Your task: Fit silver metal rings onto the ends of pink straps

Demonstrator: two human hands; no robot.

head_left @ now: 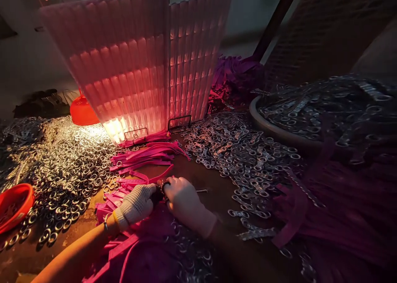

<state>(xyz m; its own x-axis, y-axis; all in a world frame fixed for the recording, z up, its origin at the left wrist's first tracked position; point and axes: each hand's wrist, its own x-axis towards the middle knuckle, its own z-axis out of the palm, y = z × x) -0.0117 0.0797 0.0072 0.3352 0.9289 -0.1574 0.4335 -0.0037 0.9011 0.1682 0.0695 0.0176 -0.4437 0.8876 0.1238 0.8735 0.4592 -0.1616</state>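
1. Centrally, left hand (pixel 136 202) (gloved) and right hand (pixel 185 202) meet fingertip to fingertip.
2. Small dark piece (pixel 161 184) lies between them, at the fingertips; identity unclear.
3. Grip: fingers bent inward; cannot tell whether either hand is closed on the piece.
4. Magenta straps (pixel 145 155) lie just beyond the hands; metal links (pixel 226 144) spread to the right.

A small dark piece (pixel 161 184), perhaps metal, sits pinched near flat magenta straps (pixel 149 153) strewn loosely.
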